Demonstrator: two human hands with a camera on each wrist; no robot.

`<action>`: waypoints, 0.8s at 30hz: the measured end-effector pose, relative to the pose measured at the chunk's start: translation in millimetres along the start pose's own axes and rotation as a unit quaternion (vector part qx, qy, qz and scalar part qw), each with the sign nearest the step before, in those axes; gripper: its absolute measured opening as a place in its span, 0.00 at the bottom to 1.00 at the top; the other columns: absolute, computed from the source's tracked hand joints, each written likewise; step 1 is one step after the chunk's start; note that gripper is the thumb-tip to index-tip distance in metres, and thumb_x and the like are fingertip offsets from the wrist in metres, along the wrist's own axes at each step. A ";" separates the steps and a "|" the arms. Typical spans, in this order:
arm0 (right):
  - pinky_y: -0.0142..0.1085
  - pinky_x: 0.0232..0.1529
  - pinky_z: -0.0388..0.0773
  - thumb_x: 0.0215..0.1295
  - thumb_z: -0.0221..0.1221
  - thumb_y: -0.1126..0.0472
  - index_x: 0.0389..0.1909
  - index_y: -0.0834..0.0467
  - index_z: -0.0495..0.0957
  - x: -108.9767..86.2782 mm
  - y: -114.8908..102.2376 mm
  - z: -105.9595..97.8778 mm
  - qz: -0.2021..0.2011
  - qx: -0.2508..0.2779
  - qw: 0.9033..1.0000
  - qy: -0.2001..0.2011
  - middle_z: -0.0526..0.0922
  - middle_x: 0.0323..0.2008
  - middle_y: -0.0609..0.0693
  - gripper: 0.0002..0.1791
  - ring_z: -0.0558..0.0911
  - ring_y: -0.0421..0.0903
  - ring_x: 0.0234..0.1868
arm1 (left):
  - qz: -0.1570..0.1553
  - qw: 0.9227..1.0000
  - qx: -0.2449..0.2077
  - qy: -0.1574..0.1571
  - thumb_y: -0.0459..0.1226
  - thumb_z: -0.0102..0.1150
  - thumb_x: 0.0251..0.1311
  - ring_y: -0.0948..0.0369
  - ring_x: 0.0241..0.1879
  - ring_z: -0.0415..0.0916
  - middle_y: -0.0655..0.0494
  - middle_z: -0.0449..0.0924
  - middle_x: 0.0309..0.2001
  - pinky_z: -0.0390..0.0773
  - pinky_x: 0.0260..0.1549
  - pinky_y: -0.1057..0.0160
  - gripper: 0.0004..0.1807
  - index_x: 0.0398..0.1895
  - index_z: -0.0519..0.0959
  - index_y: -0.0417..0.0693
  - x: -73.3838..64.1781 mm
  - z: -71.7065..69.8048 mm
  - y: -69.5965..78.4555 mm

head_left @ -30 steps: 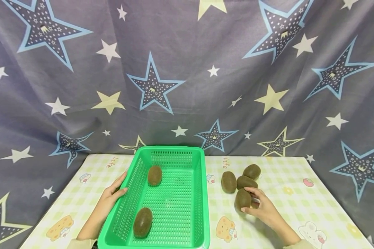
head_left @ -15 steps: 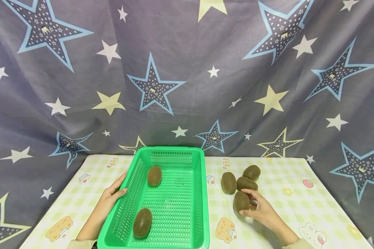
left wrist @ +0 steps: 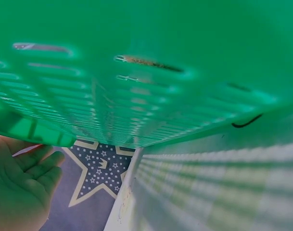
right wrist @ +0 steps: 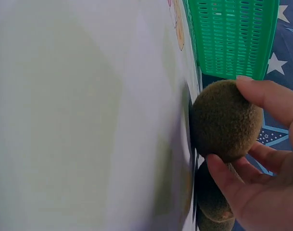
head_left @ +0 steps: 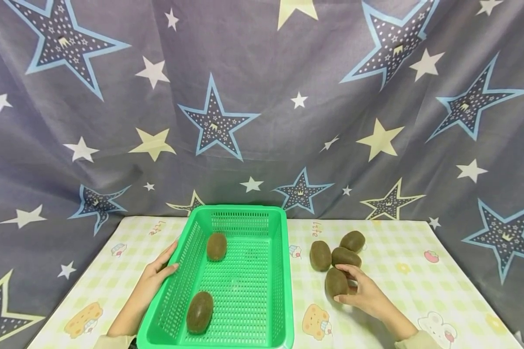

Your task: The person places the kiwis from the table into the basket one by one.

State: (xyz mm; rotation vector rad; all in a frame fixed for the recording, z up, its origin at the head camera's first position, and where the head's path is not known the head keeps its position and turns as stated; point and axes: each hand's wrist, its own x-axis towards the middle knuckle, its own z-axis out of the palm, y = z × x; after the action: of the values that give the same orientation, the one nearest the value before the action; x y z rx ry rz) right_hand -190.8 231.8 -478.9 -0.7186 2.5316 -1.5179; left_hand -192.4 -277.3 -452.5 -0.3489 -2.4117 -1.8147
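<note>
My right hand holds a brown fuzzy kiwi between thumb and fingers. In the right wrist view the kiwi sits against the tablecloth or very close to it; any gap is hard to make out. Just beyond lie three more kiwis on the cloth: one to the left, one in the middle and one behind. A green plastic basket contains two kiwis, one far and one near. My left hand grips its left rim, thumb on top, fingers outside.
A checked cloth with cartoon prints covers the table. Behind it hangs a dark curtain with stars. The basket's slotted wall fills much of the left wrist view.
My right hand has shifted slightly left, bringing the held kiwi a little nearer the basket. The left hand, the basket and the other kiwis stay where they were.
</note>
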 end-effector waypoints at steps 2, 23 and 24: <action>0.39 0.50 0.76 0.53 0.67 0.63 0.62 0.75 0.57 0.6 1.0 -0.1 0.004 0.002 1.000 -0.001 0.62 0.57 0.73 0.41 0.69 0.68 0.54 | 0.003 1.000 0.001 0.001 0.35 0.47 0.68 0.82 0.61 0.50 0.44 0.47 0.73 0.58 0.52 0.84 0.30 0.72 0.54 0.40 -0.9 0.1 -0.4; 0.36 0.47 0.77 0.51 0.69 0.59 0.62 0.74 0.60 2.2 -2.8 0.4 0.033 -0.002 0.999 0.027 0.67 0.57 0.69 0.42 0.73 0.64 0.53 | -0.004 1.000 0.007 0.005 0.35 0.48 0.68 0.64 0.70 0.46 0.41 0.47 0.73 0.56 0.52 0.84 0.31 0.72 0.55 0.41 -0.3 -0.7 0.5; 0.36 0.47 0.78 0.51 0.69 0.59 0.62 0.73 0.60 2.6 -3.7 0.3 0.028 -0.004 0.999 0.028 0.68 0.57 0.68 0.42 0.73 0.64 0.53 | -0.003 1.000 0.007 0.005 0.35 0.48 0.68 0.68 0.68 0.47 0.40 0.47 0.73 0.56 0.52 0.84 0.30 0.72 0.55 0.41 -0.3 -0.7 0.4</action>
State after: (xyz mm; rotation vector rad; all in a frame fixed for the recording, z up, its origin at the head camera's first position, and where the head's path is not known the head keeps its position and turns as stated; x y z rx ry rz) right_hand -191.7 229.0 -475.5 -0.6082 2.5767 -1.5309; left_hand -192.0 -277.9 -452.0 -0.3314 -2.4199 -1.7969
